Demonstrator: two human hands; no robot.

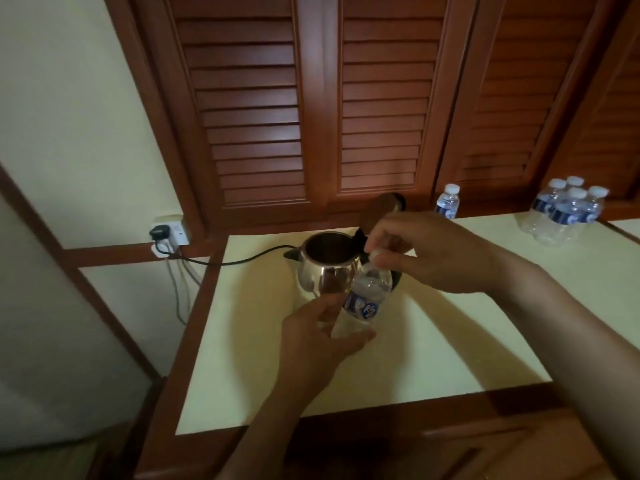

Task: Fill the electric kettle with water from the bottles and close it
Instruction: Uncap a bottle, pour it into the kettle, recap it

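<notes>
A shiny steel electric kettle (323, 271) stands upright on the cream surface (277, 358), its lid (381, 207) swung up at the back and its black spout pointing left. Just in front, a small clear water bottle (367, 296) with a blue label tilts between the hands, white cap (375, 252) on. A single bottle (447, 201) stands behind, and four clustered bottles (568, 211) stand far right.

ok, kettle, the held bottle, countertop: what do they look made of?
Kettle: polished metal, likely stainless steel, going by the mirror-like reflections on its body; spout and handle look like dark plastic.
Bottle: thin clear plastic, see-through, with a blue printed label.
Countertop: smooth pale cream surface, probably laminate, with a wood-look edge.
</notes>
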